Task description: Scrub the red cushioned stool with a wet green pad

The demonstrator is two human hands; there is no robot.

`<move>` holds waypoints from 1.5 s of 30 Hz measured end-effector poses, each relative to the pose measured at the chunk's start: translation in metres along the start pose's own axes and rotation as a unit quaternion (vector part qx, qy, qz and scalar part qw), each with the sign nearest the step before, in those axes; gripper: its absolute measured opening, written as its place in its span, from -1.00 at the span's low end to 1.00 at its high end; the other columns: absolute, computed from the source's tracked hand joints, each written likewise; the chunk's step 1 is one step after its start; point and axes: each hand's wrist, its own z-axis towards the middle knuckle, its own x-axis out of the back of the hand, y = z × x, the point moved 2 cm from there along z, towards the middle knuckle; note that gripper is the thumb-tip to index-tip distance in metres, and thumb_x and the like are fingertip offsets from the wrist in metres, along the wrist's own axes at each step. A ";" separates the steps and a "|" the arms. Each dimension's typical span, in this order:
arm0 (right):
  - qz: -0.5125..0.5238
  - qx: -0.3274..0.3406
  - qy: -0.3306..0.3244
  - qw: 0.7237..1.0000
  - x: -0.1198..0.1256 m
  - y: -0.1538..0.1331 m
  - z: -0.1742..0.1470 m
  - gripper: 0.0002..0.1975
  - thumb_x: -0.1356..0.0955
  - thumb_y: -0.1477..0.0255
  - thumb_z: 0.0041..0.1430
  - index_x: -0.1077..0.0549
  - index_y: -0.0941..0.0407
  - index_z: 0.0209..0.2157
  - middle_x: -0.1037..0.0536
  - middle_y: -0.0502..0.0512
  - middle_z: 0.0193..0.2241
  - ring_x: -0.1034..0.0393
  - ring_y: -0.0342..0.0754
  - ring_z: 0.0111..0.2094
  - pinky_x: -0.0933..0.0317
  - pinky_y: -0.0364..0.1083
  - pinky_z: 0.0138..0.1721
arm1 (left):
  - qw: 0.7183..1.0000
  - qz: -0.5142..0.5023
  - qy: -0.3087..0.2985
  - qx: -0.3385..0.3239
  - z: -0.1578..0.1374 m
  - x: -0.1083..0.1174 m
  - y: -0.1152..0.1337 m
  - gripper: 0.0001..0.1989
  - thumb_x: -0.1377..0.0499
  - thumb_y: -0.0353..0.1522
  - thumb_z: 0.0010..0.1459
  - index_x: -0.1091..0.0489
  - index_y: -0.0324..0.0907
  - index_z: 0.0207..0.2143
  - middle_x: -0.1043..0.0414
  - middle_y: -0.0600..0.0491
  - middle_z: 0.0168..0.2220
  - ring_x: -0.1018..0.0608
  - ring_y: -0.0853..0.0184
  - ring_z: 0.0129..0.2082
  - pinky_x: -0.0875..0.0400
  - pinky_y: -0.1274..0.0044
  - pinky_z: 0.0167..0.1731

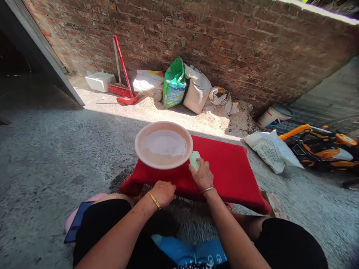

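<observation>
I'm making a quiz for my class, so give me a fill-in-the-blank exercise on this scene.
1. The right hand holds a pale ____ bar of soap.
2. The basin of water sits on a ____ mat.
3. The left hand rests on the mat's near ____.

Missing words: green; red; edge

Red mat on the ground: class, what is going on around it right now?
A person sits on the concrete with a red mat spread in front. The right hand presses a pale green bar onto the mat, while the left hand holds the mat's near edge. A pink basin of water rests on the mat's far corner.
</observation>
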 end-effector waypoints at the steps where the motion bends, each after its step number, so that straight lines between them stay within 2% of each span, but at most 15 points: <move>1: 0.011 -0.005 -0.010 1.000 -0.005 -0.009 0.001 -0.49 -0.20 0.05 0.20 -0.28 0.08 0.05 -0.38 0.20 -0.15 -0.43 0.01 -0.28 -0.17 -0.09 -0.39 | 1.000 0.005 -0.007 0.000 0.001 0.001 0.000 -0.68 -0.05 -0.26 0.17 -0.44 -0.20 -0.12 -0.51 -0.15 -0.16 -0.54 0.12 -0.13 -0.39 0.35 -0.16; 6: -0.001 0.019 -0.054 0.998 -0.015 -0.029 0.008 -0.48 -0.19 0.00 0.17 -0.31 0.11 -0.06 -0.38 0.23 -0.18 -0.43 0.09 -0.24 -0.20 -0.04 -0.35 | 0.999 0.002 -0.021 -0.028 0.003 0.009 0.001 -0.70 -0.04 -0.27 0.18 -0.43 -0.22 -0.13 -0.51 -0.15 -0.19 -0.55 0.12 -0.14 -0.40 0.36 -0.17; 11: -0.017 -0.008 -0.073 0.997 -0.005 -0.008 0.023 -0.51 -0.26 0.04 0.09 -0.31 0.09 -0.07 -0.40 0.19 -0.18 -0.44 0.09 -0.23 -0.23 -0.01 -0.27 | 0.997 -0.023 0.006 -0.074 0.007 0.017 0.005 -0.72 -0.01 -0.25 0.20 -0.38 -0.14 -0.12 -0.46 -0.06 -0.15 -0.52 0.19 -0.13 -0.39 0.40 -0.15; 14: -0.023 -0.064 -0.071 0.995 0.010 0.043 0.032 -0.53 -0.28 0.09 0.06 -0.32 0.08 -0.07 -0.41 0.21 -0.14 -0.43 0.10 -0.18 -0.24 0.01 -0.22 | 0.997 -0.028 0.021 -0.068 0.011 0.021 0.007 -0.74 0.01 -0.26 0.21 -0.36 -0.11 -0.12 -0.45 -0.04 -0.14 -0.52 0.20 -0.12 -0.39 0.41 -0.15; 19: -0.059 -0.235 -0.024 0.970 0.047 0.165 0.038 -0.46 -0.26 0.05 0.07 -0.33 0.12 -0.02 -0.43 0.32 -0.06 -0.39 0.16 -0.06 -0.22 0.03 -0.15 | 0.998 -0.042 0.032 -0.045 0.012 0.024 0.005 -0.74 0.02 -0.26 0.23 -0.36 -0.11 -0.12 -0.46 -0.03 -0.14 -0.52 0.19 -0.13 -0.40 0.39 -0.17; 21: -0.056 -0.265 -0.003 0.963 0.055 0.183 0.038 -0.45 -0.28 0.05 0.05 -0.34 0.14 -0.04 -0.46 0.33 -0.09 -0.40 0.16 -0.07 -0.23 0.02 -0.16 | 0.998 -0.044 0.036 -0.042 0.011 0.023 0.004 -0.75 0.02 -0.27 0.23 -0.36 -0.12 -0.12 -0.46 -0.04 -0.14 -0.52 0.18 -0.13 -0.40 0.39 -0.16; 22: -0.046 -0.256 0.001 0.966 0.055 0.179 0.039 -0.46 -0.29 0.05 0.04 -0.35 0.13 -0.05 -0.47 0.31 -0.11 -0.40 0.15 -0.08 -0.23 0.00 -0.17 | 0.998 -0.044 0.037 -0.041 0.011 0.022 0.003 -0.74 0.02 -0.27 0.23 -0.36 -0.12 -0.12 -0.46 -0.04 -0.13 -0.52 0.18 -0.13 -0.40 0.38 -0.16; 24: -0.015 -0.196 -0.007 0.980 0.047 0.147 0.040 -0.48 -0.30 0.06 0.03 -0.36 0.12 -0.07 -0.48 0.27 -0.12 -0.41 0.11 -0.09 -0.22 -0.04 -0.20 | 0.998 -0.041 0.041 -0.038 0.012 0.020 0.002 -0.74 0.02 -0.27 0.23 -0.36 -0.12 -0.11 -0.45 -0.05 -0.13 -0.52 0.18 -0.12 -0.40 0.37 -0.16; 28: 0.036 -0.062 -0.059 0.996 0.014 0.040 0.044 -0.54 -0.31 0.11 0.04 -0.36 0.09 -0.09 -0.47 0.21 -0.14 -0.42 0.06 -0.15 -0.21 -0.09 -0.24 | 0.998 -0.029 0.039 -0.036 0.019 0.015 0.001 -0.77 0.01 -0.28 0.23 -0.37 -0.13 -0.15 -0.45 -0.05 -0.16 -0.53 0.17 -0.13 -0.40 0.35 -0.15; 30: 0.041 -0.018 -0.081 0.996 0.001 -0.001 0.045 -0.52 -0.29 0.07 0.06 -0.36 0.09 -0.08 -0.46 0.22 -0.14 -0.43 0.06 -0.17 -0.21 -0.08 -0.25 | 0.998 -0.030 0.036 -0.035 0.022 0.014 0.000 -0.77 0.01 -0.28 0.22 -0.37 -0.13 -0.16 -0.46 -0.05 -0.17 -0.53 0.16 -0.14 -0.40 0.35 -0.16; 33: 0.027 0.025 -0.096 0.995 -0.006 -0.016 0.051 -0.51 -0.28 0.06 0.08 -0.35 0.08 -0.06 -0.44 0.22 -0.12 -0.43 0.07 -0.18 -0.21 -0.06 -0.25 | 0.998 -0.038 0.026 -0.036 0.025 0.015 -0.001 -0.77 0.03 -0.29 0.23 -0.36 -0.12 -0.16 -0.46 -0.05 -0.17 -0.53 0.17 -0.14 -0.41 0.37 -0.18; 35: 0.006 0.026 -0.090 0.996 -0.002 0.006 0.058 -0.52 -0.31 0.11 0.06 -0.34 0.07 -0.05 -0.43 0.22 -0.11 -0.43 0.07 -0.17 -0.21 -0.06 -0.23 | 0.998 -0.040 0.021 -0.033 0.025 0.016 0.000 -0.77 0.03 -0.30 0.23 -0.36 -0.12 -0.15 -0.45 -0.05 -0.15 -0.52 0.17 -0.13 -0.40 0.37 -0.17; 37: -0.019 -0.006 -0.078 0.997 0.009 0.049 0.066 -0.52 -0.32 0.14 0.04 -0.35 0.07 -0.03 -0.43 0.22 -0.09 -0.43 0.08 -0.15 -0.21 -0.06 -0.23 | 0.999 -0.042 0.018 -0.029 0.024 0.017 0.000 -0.76 0.03 -0.29 0.22 -0.35 -0.11 -0.14 -0.44 -0.05 -0.12 -0.52 0.18 -0.12 -0.39 0.36 -0.14; 42: -0.078 -0.158 -0.032 0.984 0.053 0.194 0.069 -0.48 -0.31 0.14 0.05 -0.37 0.15 -0.01 -0.44 0.33 -0.06 -0.39 0.13 -0.07 -0.22 -0.04 -0.19 | 0.997 -0.062 0.020 -0.028 0.023 0.017 0.000 -0.77 0.03 -0.30 0.22 -0.36 -0.10 -0.15 -0.44 -0.05 -0.09 -0.51 0.17 -0.09 -0.37 0.35 -0.10; 45: -0.104 -0.255 -0.011 0.961 0.077 0.251 0.060 -0.45 -0.29 0.12 0.06 -0.39 0.19 -0.01 -0.45 0.40 -0.07 -0.40 0.18 -0.07 -0.23 0.00 -0.18 | 0.997 -0.067 0.032 -0.032 0.024 0.014 -0.001 -0.77 0.03 -0.30 0.22 -0.36 -0.10 -0.15 -0.43 -0.06 -0.09 -0.50 0.16 -0.09 -0.36 0.33 -0.10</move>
